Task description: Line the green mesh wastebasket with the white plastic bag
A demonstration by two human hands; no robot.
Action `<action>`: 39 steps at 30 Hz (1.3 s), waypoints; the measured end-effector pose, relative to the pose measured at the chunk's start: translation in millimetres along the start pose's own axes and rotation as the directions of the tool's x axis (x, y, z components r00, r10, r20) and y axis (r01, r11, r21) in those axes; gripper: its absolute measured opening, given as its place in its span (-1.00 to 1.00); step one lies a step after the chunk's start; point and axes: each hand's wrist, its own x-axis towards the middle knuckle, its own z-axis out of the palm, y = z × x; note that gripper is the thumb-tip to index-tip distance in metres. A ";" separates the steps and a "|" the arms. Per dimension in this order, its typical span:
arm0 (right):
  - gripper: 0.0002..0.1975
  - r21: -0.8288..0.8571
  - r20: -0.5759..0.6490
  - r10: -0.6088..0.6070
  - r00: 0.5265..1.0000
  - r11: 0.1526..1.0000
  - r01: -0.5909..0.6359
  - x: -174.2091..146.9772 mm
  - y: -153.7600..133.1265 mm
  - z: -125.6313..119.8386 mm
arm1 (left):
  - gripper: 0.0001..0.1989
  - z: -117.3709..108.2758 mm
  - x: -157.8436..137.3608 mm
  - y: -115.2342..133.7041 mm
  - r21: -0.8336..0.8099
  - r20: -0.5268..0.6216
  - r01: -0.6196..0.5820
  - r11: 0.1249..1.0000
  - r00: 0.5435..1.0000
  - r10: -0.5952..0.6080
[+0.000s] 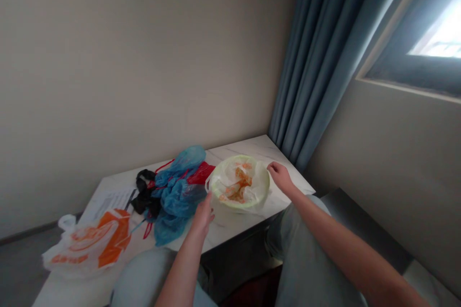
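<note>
A pale wall (144,57) fills the upper left and centre of the frame, beside a blue curtain (324,57) hanging at upper right. A white surface (225,224) crosses the lower half, and a person's legs (309,259) show at the bottom edge. A heap of blue plastic bags (183,199) lies left of centre, with a white-and-orange bag (108,240) at lower left. On the surface near the lower centre, a round pale-green bin (239,206) stands with a white, orange-printed liner (237,182) inside. A black bag (146,201) sits against the blue heap's left side. The right hand (280,176), fingers drawn narrow, is by the bin's right side; whether it pinches the liner cannot be told. The left hand (203,213), fingers loosely parted, is by the lower left rim. The step in hand appears to be arranging the liner; the next move seems to call for an even hold on its edge.
</note>
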 end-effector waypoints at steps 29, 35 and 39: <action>-0.76 0.305 0.695 0.418 0.585 0.565 -0.767 59.6 35.5 18.2 | -0.84 -7.9 -1.1 30.0 -0.683 0.282 0.386 0.620 0.922 -0.265; -0.85 0.315 0.695 0.439 0.570 0.526 -0.790 61.6 40.1 22.0 | -0.81 -8.6 -5.3 29.5 -0.686 0.295 0.356 0.634 0.933 -0.204; -0.79 0.339 0.715 0.404 0.571 0.514 -0.788 62.4 39.6 24.8 | -0.80 -8.3 -5.7 26.7 -0.675 0.267 0.323 0.664 0.945 -0.188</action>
